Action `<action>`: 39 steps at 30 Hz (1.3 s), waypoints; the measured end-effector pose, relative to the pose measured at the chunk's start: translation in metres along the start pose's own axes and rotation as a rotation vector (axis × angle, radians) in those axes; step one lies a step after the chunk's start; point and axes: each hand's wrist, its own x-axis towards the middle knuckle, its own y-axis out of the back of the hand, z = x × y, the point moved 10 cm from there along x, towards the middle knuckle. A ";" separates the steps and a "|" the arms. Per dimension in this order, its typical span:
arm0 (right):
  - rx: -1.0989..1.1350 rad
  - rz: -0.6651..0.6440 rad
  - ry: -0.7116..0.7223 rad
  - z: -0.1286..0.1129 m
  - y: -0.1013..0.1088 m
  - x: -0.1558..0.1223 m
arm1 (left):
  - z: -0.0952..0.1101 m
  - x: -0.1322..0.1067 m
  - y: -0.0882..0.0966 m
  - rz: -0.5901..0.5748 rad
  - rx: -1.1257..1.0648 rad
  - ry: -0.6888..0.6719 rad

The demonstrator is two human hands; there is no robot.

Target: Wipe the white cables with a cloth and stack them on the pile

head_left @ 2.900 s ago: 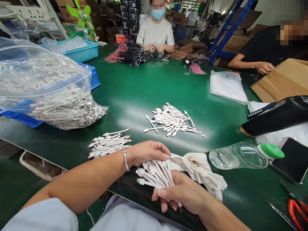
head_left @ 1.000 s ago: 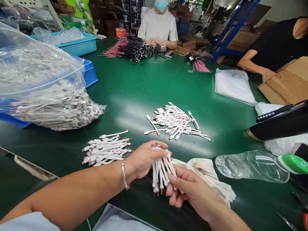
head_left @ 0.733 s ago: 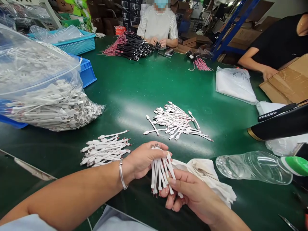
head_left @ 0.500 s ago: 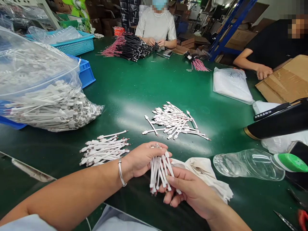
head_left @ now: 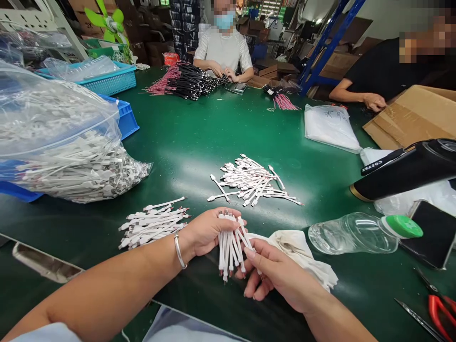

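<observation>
A bundle of short white flat cables (head_left: 231, 251) hangs from my left hand (head_left: 210, 232), its red-tipped wire ends pointing down. That hand grips the bundle's top ends, with a silver bangle (head_left: 179, 251) on the wrist. My right hand (head_left: 274, 270) presses its fingertips and thumb against the bundle's lower right side. Just left of my left hand lies a loose pile of the same cables (head_left: 153, 223). A second pile (head_left: 252, 181) sits farther out on the green table (head_left: 185, 137). A crumpled off-white cloth (head_left: 299, 251) lies under my right hand's far side.
A large clear zip bag of cables (head_left: 60, 152) rests on a blue crate (head_left: 124, 116) at left. A plastic bottle (head_left: 352, 232), black phone (head_left: 436, 232), black flask (head_left: 406, 171) and red-handled cutters (head_left: 440, 313) lie at right. Co-workers sit across the table and at right.
The view has tilted and shifted slightly, so the table contents sit lower and further left. My hands keep the bundle upright, and its strands now sit closer together.
</observation>
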 end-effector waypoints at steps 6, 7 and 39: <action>-0.106 0.009 0.031 -0.009 0.004 -0.005 | 0.002 -0.001 0.000 -0.008 0.022 -0.010; -0.160 0.028 0.053 -0.013 0.007 -0.007 | 0.002 -0.001 0.000 -0.005 0.026 -0.013; -0.770 0.380 0.266 -0.024 0.010 -0.002 | 0.000 0.004 0.009 0.074 0.037 0.033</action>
